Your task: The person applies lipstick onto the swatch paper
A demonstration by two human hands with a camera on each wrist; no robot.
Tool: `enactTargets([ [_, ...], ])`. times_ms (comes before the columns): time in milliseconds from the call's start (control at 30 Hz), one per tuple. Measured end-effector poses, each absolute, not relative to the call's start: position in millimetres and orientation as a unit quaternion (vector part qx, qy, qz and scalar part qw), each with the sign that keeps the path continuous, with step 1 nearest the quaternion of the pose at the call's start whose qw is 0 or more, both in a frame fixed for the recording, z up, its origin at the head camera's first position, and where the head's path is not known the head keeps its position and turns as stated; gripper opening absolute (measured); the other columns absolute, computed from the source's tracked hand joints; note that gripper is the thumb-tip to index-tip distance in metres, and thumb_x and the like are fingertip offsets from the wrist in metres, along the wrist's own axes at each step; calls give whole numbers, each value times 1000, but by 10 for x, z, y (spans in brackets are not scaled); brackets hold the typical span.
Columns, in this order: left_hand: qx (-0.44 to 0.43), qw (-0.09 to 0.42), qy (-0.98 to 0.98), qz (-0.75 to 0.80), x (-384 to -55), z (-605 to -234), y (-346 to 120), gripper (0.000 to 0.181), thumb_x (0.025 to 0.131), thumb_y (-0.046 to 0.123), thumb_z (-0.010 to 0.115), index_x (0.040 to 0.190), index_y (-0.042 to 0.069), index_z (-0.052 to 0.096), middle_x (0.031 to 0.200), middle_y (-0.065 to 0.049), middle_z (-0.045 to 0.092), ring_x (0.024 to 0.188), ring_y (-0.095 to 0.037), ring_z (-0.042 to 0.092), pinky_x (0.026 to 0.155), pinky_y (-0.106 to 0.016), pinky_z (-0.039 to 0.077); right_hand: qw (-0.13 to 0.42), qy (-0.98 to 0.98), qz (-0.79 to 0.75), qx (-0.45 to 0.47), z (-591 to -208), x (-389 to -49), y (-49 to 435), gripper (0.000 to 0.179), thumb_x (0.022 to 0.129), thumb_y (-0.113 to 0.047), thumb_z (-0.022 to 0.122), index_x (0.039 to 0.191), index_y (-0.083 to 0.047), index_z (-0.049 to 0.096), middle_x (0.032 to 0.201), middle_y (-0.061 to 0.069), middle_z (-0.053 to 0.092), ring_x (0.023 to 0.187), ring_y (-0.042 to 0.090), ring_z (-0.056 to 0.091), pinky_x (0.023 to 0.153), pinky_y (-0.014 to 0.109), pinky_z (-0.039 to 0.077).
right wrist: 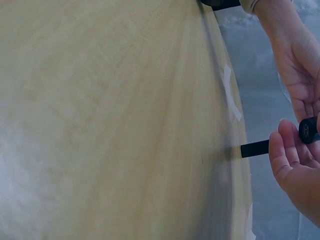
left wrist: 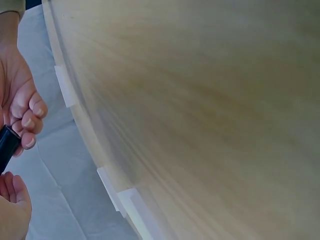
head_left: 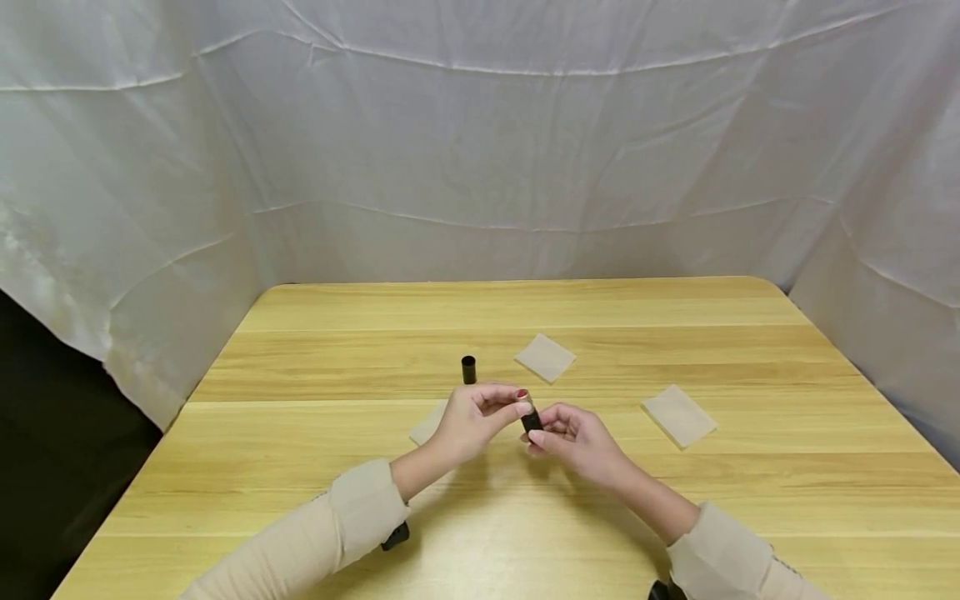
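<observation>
Head view: lipstick btwn hands over bench, axis tilted, red end up & slightly L; L hand pinches near top, R hand grips base, far fingertips part-hidden, so contact approx. Black cap stands beyond L hand, the nearer.

creased pale curtains hang behind a wood-grain table; dark floor, perhaps, at left.

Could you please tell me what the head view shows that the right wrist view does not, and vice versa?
Only the head view shows the red tip of the lipstick. Only the right wrist view shows the lipstick's flat base end, marked with something too small to read. Both show the lipstick, black cap, wood-grain table, pale sheets and white curtain.
</observation>
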State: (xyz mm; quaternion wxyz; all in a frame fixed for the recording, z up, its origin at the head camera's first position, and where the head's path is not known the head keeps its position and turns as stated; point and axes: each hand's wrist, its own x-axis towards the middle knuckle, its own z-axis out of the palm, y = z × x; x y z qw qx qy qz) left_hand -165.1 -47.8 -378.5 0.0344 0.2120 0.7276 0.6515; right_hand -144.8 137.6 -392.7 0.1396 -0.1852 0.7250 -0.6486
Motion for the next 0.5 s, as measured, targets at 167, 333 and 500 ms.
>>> enactTargets([
  [167, 220, 33, 724, 653, -1662, -3797, -485, 21, 84, 4, 66, 100, -10, 66, 101, -26, 67, 91, -31, 67, 79, -22, 54, 140, 731, -634, -208, -3953, -1462, 1394, 26, 94, -5, 51, 103, 20, 49, 101, 40, 59, 79, 6, 65, 76, 23, 55],
  [333, 231, 29, 723, 650, -1668, -3803, -493, 21, 84, 4, 65, 99, -10, 66, 100, -26, 67, 90, -31, 68, 78, -22, 54, 153, 726, -629, -232, -3966, -1469, 1406, 29, 96, -6, 46, 106, 21, 49, 102, 39, 59, 80, 6, 65, 76, 25, 55],
  [500, 231, 33, 728, 645, -1671, -3805, -498, 20, 85, 6, 65, 99, -9, 66, 99, -25, 67, 88, -27, 68, 77, -21, 54, 170, 723, -625, -242, -3964, -1466, 1418, 36, 99, -12, 41, 113, 21, 46, 105, 36, 58, 83, 7, 65, 78, 26, 54],
])
